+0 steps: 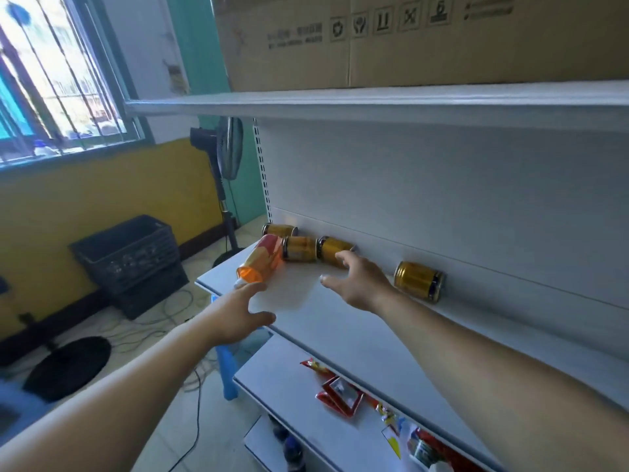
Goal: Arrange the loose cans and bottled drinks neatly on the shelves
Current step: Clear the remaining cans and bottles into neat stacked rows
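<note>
Several gold cans lie on their sides along the back of the white middle shelf (316, 321): one at the far left (279, 230), one beside it (299, 248), a third (332, 248) and one apart to the right (419, 281). An orange bottle (260, 260) lies tipped at the shelf's left end. My right hand (357, 284) is open, its fingertips touching the third can. My left hand (238, 313) is open at the shelf's front edge, just below the bottle, holding nothing.
A cardboard box (408, 39) sits on the top shelf. Red snack packets (340, 395) and wrappers lie on the lower shelf. On the floor to the left are black crates (129, 257), a standing fan (228, 158), cables and a blue stool (228, 369).
</note>
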Available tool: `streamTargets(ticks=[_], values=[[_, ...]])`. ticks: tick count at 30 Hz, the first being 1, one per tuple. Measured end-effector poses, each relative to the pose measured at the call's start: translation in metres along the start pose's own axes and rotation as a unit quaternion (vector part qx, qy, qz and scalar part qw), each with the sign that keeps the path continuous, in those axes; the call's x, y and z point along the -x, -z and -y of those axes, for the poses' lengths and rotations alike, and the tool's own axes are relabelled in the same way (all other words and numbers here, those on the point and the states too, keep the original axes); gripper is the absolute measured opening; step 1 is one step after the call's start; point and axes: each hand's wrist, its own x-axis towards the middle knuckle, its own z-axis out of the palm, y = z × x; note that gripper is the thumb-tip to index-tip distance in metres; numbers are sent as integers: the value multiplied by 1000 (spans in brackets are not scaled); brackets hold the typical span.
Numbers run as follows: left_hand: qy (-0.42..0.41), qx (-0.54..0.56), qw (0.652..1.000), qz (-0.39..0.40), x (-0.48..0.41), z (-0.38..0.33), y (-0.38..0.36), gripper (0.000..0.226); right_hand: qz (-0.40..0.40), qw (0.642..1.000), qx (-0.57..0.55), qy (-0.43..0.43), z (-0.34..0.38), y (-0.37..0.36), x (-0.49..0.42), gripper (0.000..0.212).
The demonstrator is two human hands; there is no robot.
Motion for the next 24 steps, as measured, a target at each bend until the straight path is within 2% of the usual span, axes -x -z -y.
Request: streamTargets(ticks=[5,10,13,17,21,24], values=[[21,17,1000,-11,-57,27,13,66,16,999,20,-19,2,-22,-62,69],[40,25,999,-7,-113,46,15,79,-29,993,107,-43,-13,-38,-113,69],[20,41,999,8,-146,59,6,90,-31,976,197,-85,-26,-46,-133,81],[15,86,996,28,-168,68,-12,97,-33,963,217,-158,-35,-70,-139,92],[-22,78,997,-9,-167,75,-17,75,-103,953,225,-172,-28,-83,-141,75],[-21,108,994,-16,-163,83,-11,65,-111,958,198,-175,-24,-86,-143,64]])
